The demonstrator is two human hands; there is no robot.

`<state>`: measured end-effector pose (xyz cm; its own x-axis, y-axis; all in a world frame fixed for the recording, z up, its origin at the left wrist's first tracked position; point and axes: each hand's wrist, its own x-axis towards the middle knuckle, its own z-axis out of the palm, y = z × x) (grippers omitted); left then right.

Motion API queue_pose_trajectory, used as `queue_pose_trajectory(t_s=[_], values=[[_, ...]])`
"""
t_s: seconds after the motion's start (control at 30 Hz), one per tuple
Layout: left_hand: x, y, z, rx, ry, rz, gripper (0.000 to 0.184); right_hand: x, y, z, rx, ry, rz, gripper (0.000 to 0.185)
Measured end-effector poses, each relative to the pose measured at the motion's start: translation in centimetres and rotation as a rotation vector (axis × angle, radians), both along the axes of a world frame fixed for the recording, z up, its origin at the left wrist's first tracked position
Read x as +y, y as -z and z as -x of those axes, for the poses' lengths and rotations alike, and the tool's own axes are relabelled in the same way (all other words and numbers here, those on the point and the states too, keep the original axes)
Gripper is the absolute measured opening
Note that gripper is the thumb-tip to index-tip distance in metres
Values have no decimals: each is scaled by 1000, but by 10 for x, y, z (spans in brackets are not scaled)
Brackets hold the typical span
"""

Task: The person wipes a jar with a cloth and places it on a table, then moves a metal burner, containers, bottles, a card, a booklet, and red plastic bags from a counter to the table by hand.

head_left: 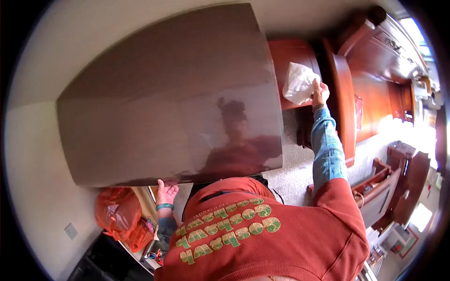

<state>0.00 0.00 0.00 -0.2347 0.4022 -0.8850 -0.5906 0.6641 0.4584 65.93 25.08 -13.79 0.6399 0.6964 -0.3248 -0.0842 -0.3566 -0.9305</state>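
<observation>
A large, dark brown, glossy panel (164, 93) with a curved far edge fills the left and middle of the head view, with a reflection on its surface. My left hand (166, 193) is at the panel's near edge, thumb on top and fingers spread below the rim, palm up, with nothing held in it. Out to the right, my right hand (320, 93) pinches a crumpled white cloth (299, 83). The cloth hangs over a reddish-brown wooden surface (290, 51), beside the panel's right edge.
Red plastic bags (117, 213) lie on a shelf at the lower left, near a wall socket (71, 231). A wooden seat or bed frame (344, 107) stands right of my right hand. Farther right is a wooden rack (377, 187).
</observation>
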Motion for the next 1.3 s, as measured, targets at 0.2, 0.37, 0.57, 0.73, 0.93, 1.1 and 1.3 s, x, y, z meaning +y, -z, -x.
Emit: queue_pose_trajectory(t_s=[0.2, 0.37, 0.57, 0.73, 0.93, 1.1, 1.3], values=[[14, -2, -6, 82, 89, 33, 57, 43, 0, 14, -33, -240, 338, 78], [18, 5, -4, 44, 101, 37, 59, 70, -41, 48, -786, -272, 176, 51], [25, 1, -18, -138, -169, -134, 32, 66, -176, 215, -1304, -819, -379, 42], [8, 16, -19, -191, -170, -267, 36, 67, -180, 258, -1574, -942, 30, 45], [-58, 13, -10, -155, 118, -265, 45, 21, -166, 326, -1521, -1163, -342, 48], [-184, 56, 47, 81, -128, -358, 12, -18, -187, 436, -1380, -1033, -486, 42], [-326, 91, 117, 157, -875, -46, 13, -144, -196, 612, -336, -1528, -326, 24]])
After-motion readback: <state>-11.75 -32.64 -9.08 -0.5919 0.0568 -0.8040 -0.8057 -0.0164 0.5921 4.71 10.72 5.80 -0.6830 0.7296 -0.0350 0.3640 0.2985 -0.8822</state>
